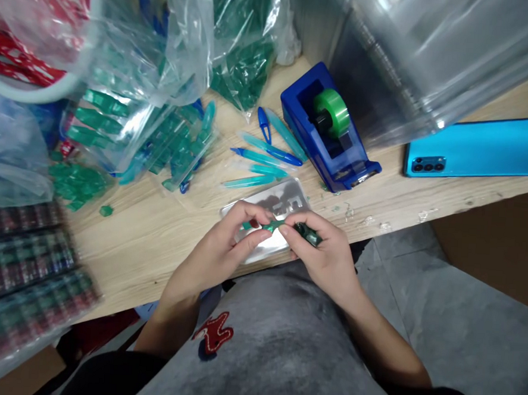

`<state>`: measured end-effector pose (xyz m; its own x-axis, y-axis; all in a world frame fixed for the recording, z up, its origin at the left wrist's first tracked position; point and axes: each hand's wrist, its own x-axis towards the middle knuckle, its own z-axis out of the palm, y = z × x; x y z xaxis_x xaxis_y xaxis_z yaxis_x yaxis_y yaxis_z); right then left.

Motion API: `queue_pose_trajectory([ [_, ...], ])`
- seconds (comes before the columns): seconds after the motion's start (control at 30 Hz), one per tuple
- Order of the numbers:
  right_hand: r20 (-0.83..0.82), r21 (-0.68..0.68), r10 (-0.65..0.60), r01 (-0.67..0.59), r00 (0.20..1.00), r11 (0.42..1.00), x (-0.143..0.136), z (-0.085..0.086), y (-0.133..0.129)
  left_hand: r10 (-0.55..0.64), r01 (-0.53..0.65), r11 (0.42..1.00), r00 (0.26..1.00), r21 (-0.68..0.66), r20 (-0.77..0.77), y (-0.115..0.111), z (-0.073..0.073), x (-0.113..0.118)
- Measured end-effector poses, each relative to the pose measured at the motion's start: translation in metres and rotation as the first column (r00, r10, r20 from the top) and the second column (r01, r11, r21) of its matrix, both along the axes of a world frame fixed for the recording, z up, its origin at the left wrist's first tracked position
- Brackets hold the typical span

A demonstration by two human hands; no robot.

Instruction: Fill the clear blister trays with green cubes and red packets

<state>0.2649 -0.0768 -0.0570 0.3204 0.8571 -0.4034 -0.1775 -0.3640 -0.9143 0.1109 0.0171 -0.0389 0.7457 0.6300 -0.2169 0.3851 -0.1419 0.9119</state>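
At the desk's near edge, the left hand [228,243] and right hand [323,252] both pinch one small green plastic piece [275,225], its long axis running hand to hand. Beyond lie roughly five loose teal plastic strips [260,158], then one blue tape dispenser [328,136].

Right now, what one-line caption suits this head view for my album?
Both hands, left hand and right hand, pinch a small green piece beside a blue tape dispenser.

tape dispenser [328,139] ahead, bags [156,66] crowding left
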Motion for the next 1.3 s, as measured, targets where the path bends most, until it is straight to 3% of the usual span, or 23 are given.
queue_pose_trajectory([
  [0.2,0.137,-0.109,0.004,0.011,0.991,0.994,-0.008,-0.006,0.0,0.002,0.004,0.996,0.998,0.088,-0.068,0.001,-0.008,0.003],
  [0.43,0.37,-0.191,0.108,-0.038,0.923,0.981,-0.01,-0.004,0.005,0.013,0.004,0.99,0.993,0.144,-0.113,0.005,-0.016,0.01],
  [0.67,0.509,-0.226,0.217,-0.114,0.833,0.967,-0.013,-0.006,0.008,-0.141,0.185,0.956,0.97,0.229,-0.198,0.018,-0.015,0.015],
  [0.8,0.52,-0.231,0.23,-0.124,0.822,0.965,-0.01,-0.005,0.006,-0.158,0.223,0.911,0.966,0.346,-0.206,0.02,-0.016,0.015],
  [0.93,0.431,-0.122,0.113,-0.067,0.895,0.99,-0.006,-0.004,0.001,-0.132,0.197,0.883,0.975,0.426,-0.178,0.013,-0.01,0.011],
  [1.1,0.125,0.033,0.047,-0.052,0.991,0.998,-0.001,0.004,-0.003,-0.143,0.145,0.954,0.989,0.262,-0.028,0.007,0.007,0.005],
  [1.3,0.309,0.19,-0.028,-0.033,0.951,0.981,-0.001,0.015,-0.004,-0.071,0.078,0.976,0.997,0.203,-0.038,0.004,0.019,0.004],
])
